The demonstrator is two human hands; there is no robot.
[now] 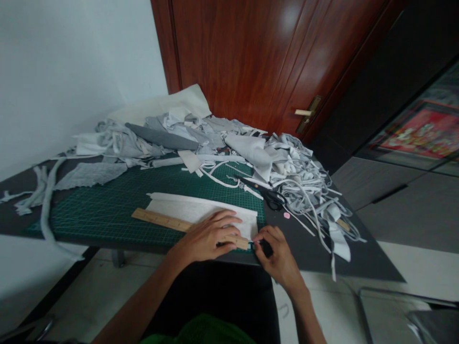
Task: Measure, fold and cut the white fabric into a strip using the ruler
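A white strip of cloth (186,204) lies flat on the green cutting mat (118,200), with a rolled or folded far edge. Along its near side runs a wooden ruler (161,219). My left hand (211,236) rests flat over the ruler and cloth, fingers spread and thumb on the near side. Beyond the ruler's right end, my right hand (274,251) has thumb and forefinger pinched together at the cloth's near right corner. Whatever sits between those fingertips is too small to make out.
Black-handled scissors (268,193) lie beyond my right hand, near a small pink piece (286,215). Grey and white cloth scraps (168,131) heap along the back, with tangled strips (301,167) at the right. One strip (46,210) hangs over the table's front left edge.
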